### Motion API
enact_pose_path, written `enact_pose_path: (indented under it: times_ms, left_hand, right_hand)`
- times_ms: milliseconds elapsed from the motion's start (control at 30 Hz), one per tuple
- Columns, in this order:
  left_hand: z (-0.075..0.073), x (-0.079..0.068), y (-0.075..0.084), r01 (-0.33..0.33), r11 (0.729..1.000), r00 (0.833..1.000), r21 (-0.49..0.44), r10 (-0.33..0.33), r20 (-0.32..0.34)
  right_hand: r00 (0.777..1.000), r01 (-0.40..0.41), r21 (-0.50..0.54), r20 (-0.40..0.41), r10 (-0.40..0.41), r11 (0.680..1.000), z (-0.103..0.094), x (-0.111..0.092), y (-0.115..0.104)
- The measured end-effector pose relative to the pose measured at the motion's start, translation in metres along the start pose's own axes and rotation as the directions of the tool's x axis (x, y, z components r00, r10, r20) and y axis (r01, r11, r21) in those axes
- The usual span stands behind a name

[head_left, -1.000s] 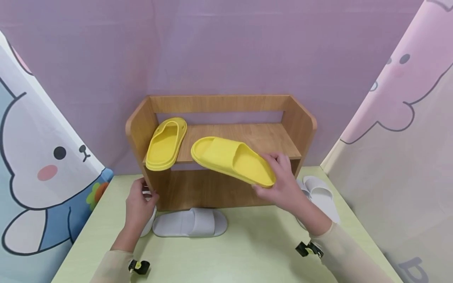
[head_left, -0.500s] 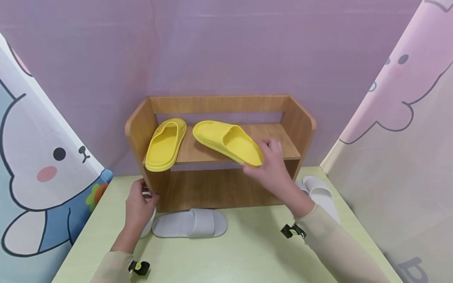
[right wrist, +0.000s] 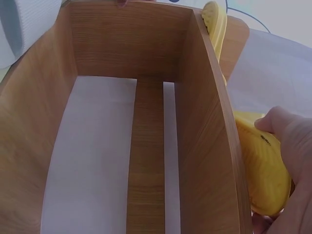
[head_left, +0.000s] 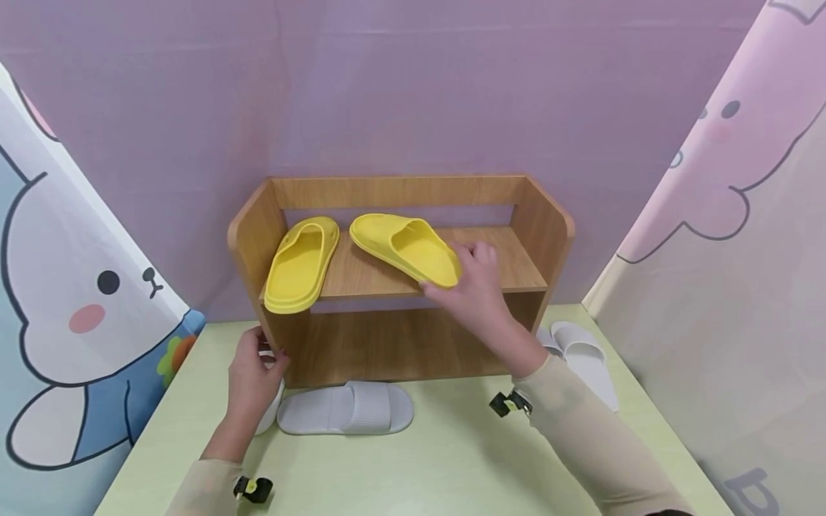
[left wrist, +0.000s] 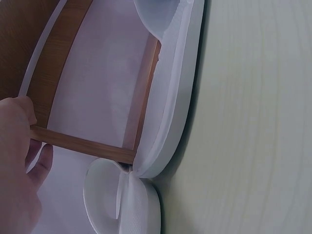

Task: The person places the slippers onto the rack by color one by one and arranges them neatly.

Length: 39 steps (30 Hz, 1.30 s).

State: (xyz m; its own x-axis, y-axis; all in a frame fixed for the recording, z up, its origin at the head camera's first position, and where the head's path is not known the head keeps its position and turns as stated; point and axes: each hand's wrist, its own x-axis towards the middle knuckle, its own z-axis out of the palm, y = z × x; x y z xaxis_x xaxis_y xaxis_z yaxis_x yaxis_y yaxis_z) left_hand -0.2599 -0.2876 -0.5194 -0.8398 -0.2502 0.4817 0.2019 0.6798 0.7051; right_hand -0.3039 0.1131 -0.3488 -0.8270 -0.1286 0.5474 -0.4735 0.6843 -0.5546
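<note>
Your right hand [head_left: 474, 287] has the held slipper [head_left: 406, 247] gripped at its heel, over the upper shelf [head_left: 497, 251] of the wooden rack [head_left: 400, 192]. From that grip the slipper reaches away to the far left, so its long axis slants from the near right, at your fingers, to the far left at the toe.

The other yellow slipper [head_left: 303, 269] stands at the left end of the shelf, running mostly near to far with its toe leaning slightly right. The two toes are near each other while the heels spread well apart; I judge that this angle matters most, and squaring the pair would call for swinging the held heel left and near. From the right wrist you can see the ridged sole, so the slipper seems tilted up off the board; whether its toe touches the shelf, you cannot tell.

Your right hand is clearly the nearer one. Your left hand [head_left: 254, 373] grips the near edge of the rack's left side, low down, well apart from the held slipper.
</note>
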Motion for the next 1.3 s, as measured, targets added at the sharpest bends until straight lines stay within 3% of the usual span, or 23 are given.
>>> enact_pose_path:
  times_ms: [733, 933, 1300]
  left_hand:
    - [-0.005, 0.002, -0.001, 0.013, 1.000, 1.000, 0.027, -0.014, 0.018]
    - [-0.003, 0.001, -0.002, -0.002, 1.000, 1.000, 0.030, 0.001, 0.021]
    - [-0.004, 0.000, -0.002, 0.002, 1.000, 1.000, 0.019, -0.003, 0.016]
  right_hand:
    - [0.983, -0.162, -0.123, 0.072, 0.172, 0.979, 0.037, 0.032, -0.039]
    - [0.975, -0.199, -0.120, 0.072, 0.208, 0.973, 0.039, 0.030, -0.044]
    - [0.975, -0.175, -0.079, 0.126, 0.184, 0.981, 0.033, 0.019, -0.047]
